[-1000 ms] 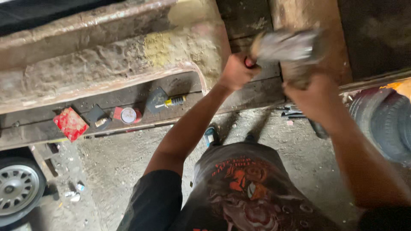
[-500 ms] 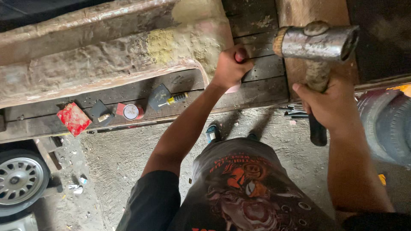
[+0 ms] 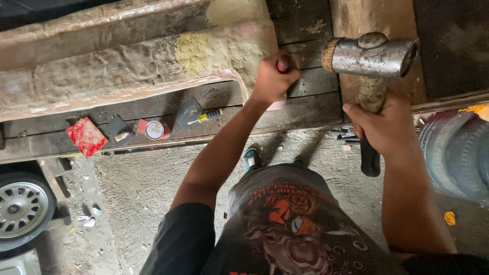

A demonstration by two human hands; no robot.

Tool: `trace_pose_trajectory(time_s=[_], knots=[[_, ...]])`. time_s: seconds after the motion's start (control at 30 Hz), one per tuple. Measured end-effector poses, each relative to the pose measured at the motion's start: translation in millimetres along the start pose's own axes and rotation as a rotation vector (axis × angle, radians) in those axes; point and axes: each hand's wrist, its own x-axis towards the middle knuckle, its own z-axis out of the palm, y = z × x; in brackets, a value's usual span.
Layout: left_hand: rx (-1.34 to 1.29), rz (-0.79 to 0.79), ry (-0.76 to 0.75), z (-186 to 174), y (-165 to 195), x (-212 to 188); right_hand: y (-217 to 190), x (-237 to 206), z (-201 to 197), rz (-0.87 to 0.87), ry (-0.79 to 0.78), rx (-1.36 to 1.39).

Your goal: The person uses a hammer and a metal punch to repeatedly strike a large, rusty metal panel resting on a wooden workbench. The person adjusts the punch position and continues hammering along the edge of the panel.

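My right hand (image 3: pixel 383 126) grips the handle of a heavy steel sledge hammer (image 3: pixel 371 57), whose head is raised level to the right of the panel. My left hand (image 3: pixel 272 79) is closed around a red-handled tool (image 3: pixel 283 63), a chisel or punch, held against the end of a worn, filler-patched car body panel (image 3: pixel 127 66). The tool's tip is hidden behind my fist. The hammer head sits a short way right of the tool's top.
A dark wooden plank bench (image 3: pixel 214 114) carries a red packet (image 3: pixel 86 135), a round tin (image 3: pixel 154 129), a putty scraper with yellow handle (image 3: pixel 196 113). An alloy wheel (image 3: pixel 20 211) lies at lower left, tyres (image 3: pixel 458 153) at right, concrete floor below.
The hammer has swung back from a blurred position over the tool to a raised spot to the right. My left hand keeps the red-handled tool against the panel.
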Motion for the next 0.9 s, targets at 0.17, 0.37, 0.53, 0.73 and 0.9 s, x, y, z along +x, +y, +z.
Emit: trace_pose_trajectory(time_s=[0.17, 0.37, 0.53, 0.73, 0.9], knots=[[-0.031, 0.035, 0.023, -4, 6, 3, 0, 1, 2, 0.030, -0.003, 0.011], [0.024, 0.019, -0.041, 2, 21, -6, -6, 1, -1, -0.012, 0.036, -0.126], [0.091, -0.096, -0.181, 4, 27, -7, -25, 18, 7, -0.204, 0.093, -0.287], [-0.081, -0.009, -0.042, -7, 20, 8, -43, 44, 14, -0.256, -0.056, -0.584], [-0.110, -0.042, 0.035, 0, 13, 13, -58, 53, 12, -0.323, 0.020, -0.614]])
